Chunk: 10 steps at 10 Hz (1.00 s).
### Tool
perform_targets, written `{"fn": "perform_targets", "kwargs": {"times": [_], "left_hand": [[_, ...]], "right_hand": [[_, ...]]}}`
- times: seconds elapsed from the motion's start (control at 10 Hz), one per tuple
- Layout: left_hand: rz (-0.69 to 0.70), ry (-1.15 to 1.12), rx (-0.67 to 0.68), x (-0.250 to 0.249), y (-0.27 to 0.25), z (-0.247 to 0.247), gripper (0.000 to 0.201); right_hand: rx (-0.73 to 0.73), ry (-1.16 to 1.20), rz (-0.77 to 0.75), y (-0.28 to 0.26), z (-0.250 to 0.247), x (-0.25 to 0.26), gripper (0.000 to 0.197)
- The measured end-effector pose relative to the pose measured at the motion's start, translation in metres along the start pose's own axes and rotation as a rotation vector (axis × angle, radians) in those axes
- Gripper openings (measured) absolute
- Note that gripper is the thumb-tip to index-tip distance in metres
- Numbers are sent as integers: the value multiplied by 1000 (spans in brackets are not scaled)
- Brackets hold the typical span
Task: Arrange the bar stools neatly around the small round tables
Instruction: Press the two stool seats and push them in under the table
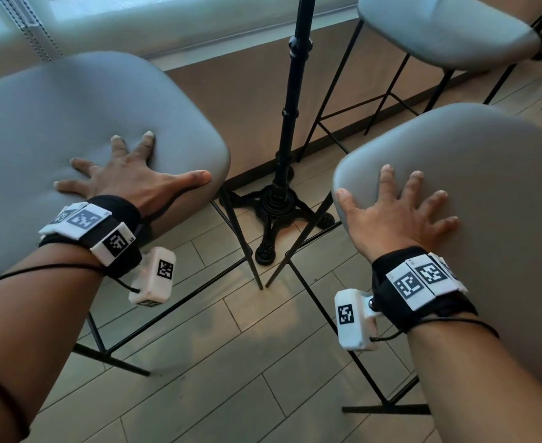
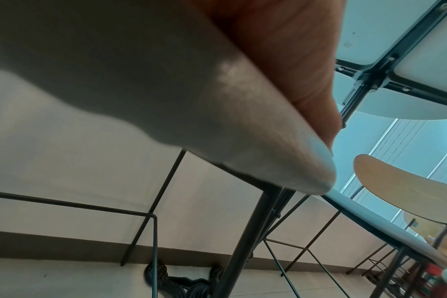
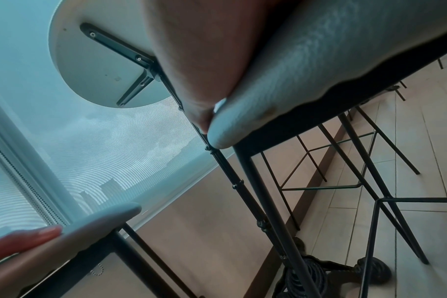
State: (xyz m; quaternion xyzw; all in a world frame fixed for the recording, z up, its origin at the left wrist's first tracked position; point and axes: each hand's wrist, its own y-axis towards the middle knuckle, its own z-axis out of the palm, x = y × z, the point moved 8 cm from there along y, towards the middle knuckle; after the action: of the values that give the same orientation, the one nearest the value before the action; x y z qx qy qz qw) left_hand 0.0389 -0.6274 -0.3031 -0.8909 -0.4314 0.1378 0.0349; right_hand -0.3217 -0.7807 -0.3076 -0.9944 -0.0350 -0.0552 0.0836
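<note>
The left bar stool (image 1: 81, 123) stands at the near left, its grey padded seat filling that side of the head view. The left hand (image 1: 129, 180) lies flat on the seat's near right corner, fingers spread apart and straight, the thumb (image 1: 196, 180) stretched along the seat's right edge. The right bar stool (image 1: 474, 174) stands at the near right; the right hand (image 1: 397, 212) lies flat on its near left corner, fingers likewise spread, the thumb (image 1: 343, 196) at the seat's left rim. Neither hand curls round an edge.

Between the two seats runs a gap of bare tiled floor (image 1: 263, 362), narrowing where the stools' thin black legs nearly meet at the floor. In that gap, farther off, rises the black table post (image 1: 290, 100) on its cast-iron footed base (image 1: 276, 212), close to both stools' inner legs. The round tabletop (image 3: 97, 66) shows from below in the right wrist view.

A third bar stool (image 1: 445, 30) stands at the far right, well apart from the left stool and just beyond the right one. A low wall (image 1: 247, 107) under a window closes the far side.
</note>
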Motion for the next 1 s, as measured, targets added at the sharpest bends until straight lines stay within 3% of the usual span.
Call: {"fn": "perform_targets", "kwargs": {"times": [1.0], "left_hand": [[107,12,-32,-7,7,1,121]], "right_hand": [[-1,3,-10,-1,1,-1,90]]}}
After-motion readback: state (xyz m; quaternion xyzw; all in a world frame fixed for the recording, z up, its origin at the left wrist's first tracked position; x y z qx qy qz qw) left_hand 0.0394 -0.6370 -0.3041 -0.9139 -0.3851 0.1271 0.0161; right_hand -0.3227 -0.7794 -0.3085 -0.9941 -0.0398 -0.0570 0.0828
